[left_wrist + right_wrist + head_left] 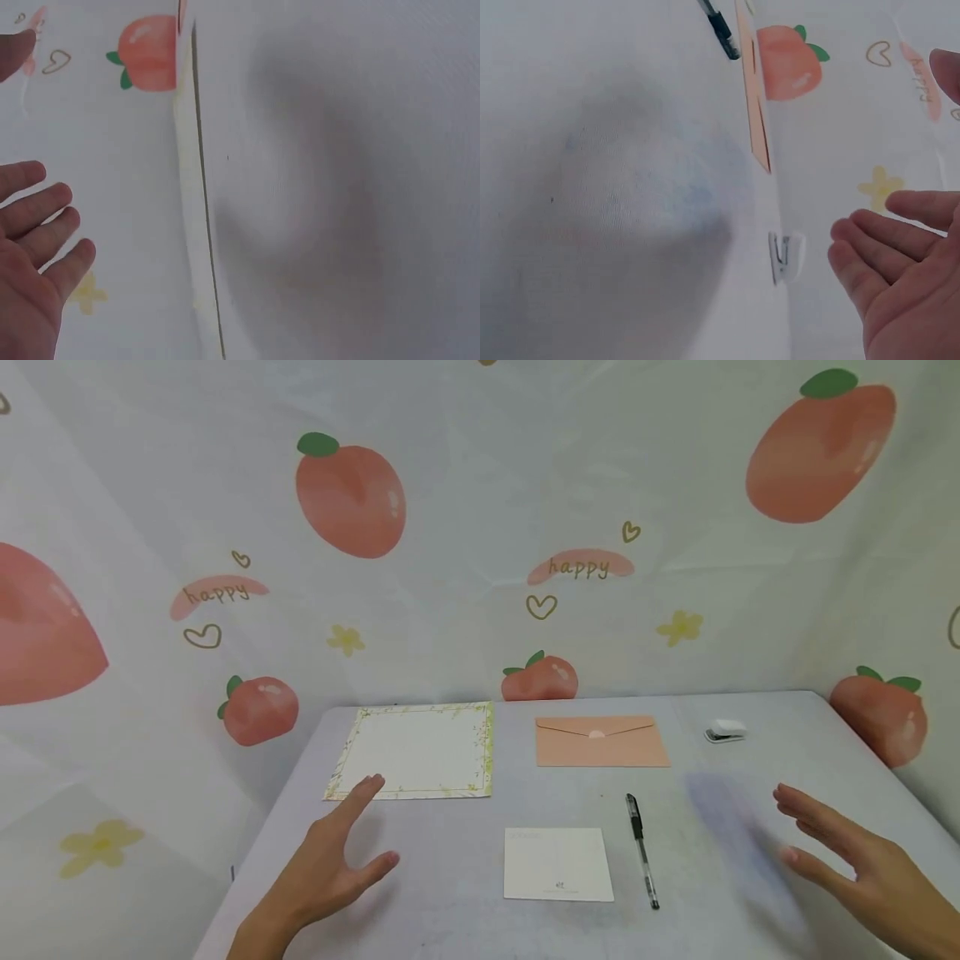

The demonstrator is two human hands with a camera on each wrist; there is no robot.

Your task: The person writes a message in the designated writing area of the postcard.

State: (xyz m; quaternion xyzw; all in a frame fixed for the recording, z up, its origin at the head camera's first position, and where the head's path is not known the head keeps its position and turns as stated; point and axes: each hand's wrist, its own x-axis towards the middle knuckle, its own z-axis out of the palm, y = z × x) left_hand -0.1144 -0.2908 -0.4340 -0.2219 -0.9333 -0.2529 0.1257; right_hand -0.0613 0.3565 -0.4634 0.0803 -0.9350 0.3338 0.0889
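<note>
While a small white card (557, 863) lies flat near the table's front edge with a black pen (642, 851) just to its right, the left hand (330, 868) and right hand (862, 860) hover on either side, fingers spread, holding nothing.

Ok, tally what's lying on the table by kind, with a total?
Paper sheets: 2, the bordered sheet and the white card.
Envelopes: 1, the pink envelope.
Pens: 1, the black pen.
Staplers: 1, the small white stapler.
Total: 5.
The left hand and right hand hold none of them.
</note>
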